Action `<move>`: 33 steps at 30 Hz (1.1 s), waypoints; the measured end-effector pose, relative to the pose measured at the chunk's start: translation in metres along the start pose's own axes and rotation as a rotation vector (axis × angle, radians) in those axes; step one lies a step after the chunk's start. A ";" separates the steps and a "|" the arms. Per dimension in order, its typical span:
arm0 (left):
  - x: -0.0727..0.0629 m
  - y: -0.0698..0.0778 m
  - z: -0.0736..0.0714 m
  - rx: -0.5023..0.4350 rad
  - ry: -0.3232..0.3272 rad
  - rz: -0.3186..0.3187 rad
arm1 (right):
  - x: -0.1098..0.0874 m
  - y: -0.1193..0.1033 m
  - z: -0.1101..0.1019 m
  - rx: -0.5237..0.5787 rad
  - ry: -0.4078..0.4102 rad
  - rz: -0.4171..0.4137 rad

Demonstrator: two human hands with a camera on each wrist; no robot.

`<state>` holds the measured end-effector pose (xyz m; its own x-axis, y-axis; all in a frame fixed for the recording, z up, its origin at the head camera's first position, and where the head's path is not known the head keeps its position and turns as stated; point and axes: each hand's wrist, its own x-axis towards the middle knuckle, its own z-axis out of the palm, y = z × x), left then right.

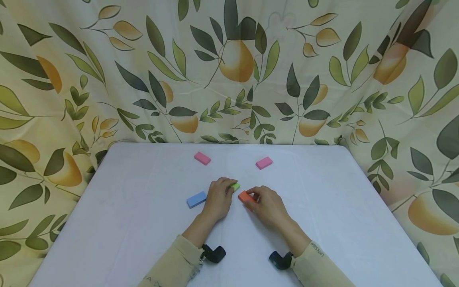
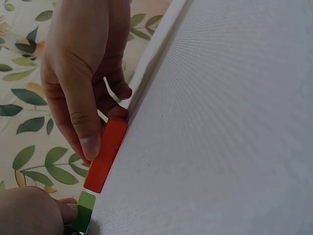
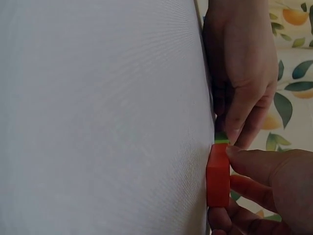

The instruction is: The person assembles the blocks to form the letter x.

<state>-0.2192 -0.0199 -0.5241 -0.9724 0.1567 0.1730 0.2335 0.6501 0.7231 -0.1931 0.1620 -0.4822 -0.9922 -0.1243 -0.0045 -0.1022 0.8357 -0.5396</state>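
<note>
My left hand pinches a small green block, which is partly hidden behind the fingers in the head view. My right hand holds an orange rectangular block between thumb and fingers, low on the white table. In the left wrist view the orange block lies close to the green block, a narrow gap between them. From the right wrist, the orange block shows in front of a sliver of green. A blue block lies just left of my left hand.
Two pink blocks lie toward the back of the table, one at left and one at right. Behind the white table hangs a curtain printed with fruit and leaves. A dark wrist camera sits at each sleeve cuff.
</note>
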 end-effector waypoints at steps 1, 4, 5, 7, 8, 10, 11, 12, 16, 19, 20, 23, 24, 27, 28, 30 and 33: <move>0.000 0.000 0.000 0.000 0.000 -0.001 | 0.000 0.000 0.000 -0.001 0.001 -0.001; 0.000 0.000 0.001 -0.002 -0.002 -0.006 | 0.001 0.000 0.000 -0.002 0.004 -0.007; 0.000 0.000 0.001 -0.003 -0.002 -0.007 | 0.001 0.000 0.000 -0.001 0.005 -0.010; 0.000 0.000 0.001 -0.004 -0.004 -0.009 | 0.001 0.000 0.000 -0.003 0.009 -0.016; 0.000 0.000 0.001 -0.004 -0.003 -0.009 | 0.001 0.000 0.000 -0.003 0.010 -0.018; 0.000 0.000 0.000 -0.005 -0.001 -0.007 | 0.002 0.000 0.000 -0.003 0.010 -0.020; 0.000 0.000 0.000 -0.004 0.000 -0.007 | 0.002 0.000 0.000 -0.003 0.010 -0.022; 0.000 0.000 0.000 -0.005 0.000 -0.006 | 0.002 -0.001 0.001 -0.003 0.009 -0.021; 0.000 0.000 0.000 -0.002 0.003 0.002 | 0.003 -0.001 0.001 -0.002 0.005 -0.014; 0.000 0.000 0.000 0.000 0.002 0.007 | 0.004 -0.002 0.001 -0.004 0.004 -0.010; 0.000 0.000 0.000 0.002 0.000 0.009 | 0.004 -0.002 0.001 -0.004 0.003 -0.008; 0.000 0.000 -0.001 -0.001 -0.003 0.012 | 0.005 -0.002 0.002 -0.004 0.002 -0.004; 0.000 0.001 -0.001 -0.002 -0.005 0.011 | 0.005 -0.002 0.002 -0.003 0.001 -0.004; 0.000 0.001 -0.001 -0.005 -0.007 0.008 | 0.005 -0.002 0.002 0.000 0.001 -0.002; 0.000 0.001 -0.001 -0.002 -0.006 0.010 | 0.006 -0.002 0.002 0.003 0.001 -0.002; 0.000 0.001 -0.001 0.000 -0.007 0.007 | 0.006 -0.003 0.002 0.007 0.003 -0.005; 0.000 0.001 -0.001 0.004 -0.005 0.007 | 0.007 -0.003 0.002 0.015 0.004 -0.010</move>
<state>-0.2192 -0.0200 -0.5231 -0.9706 0.1651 0.1751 0.2406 0.6522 0.7188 -0.1994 0.1574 -0.4828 -0.9914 -0.1305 0.0039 -0.1109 0.8263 -0.5522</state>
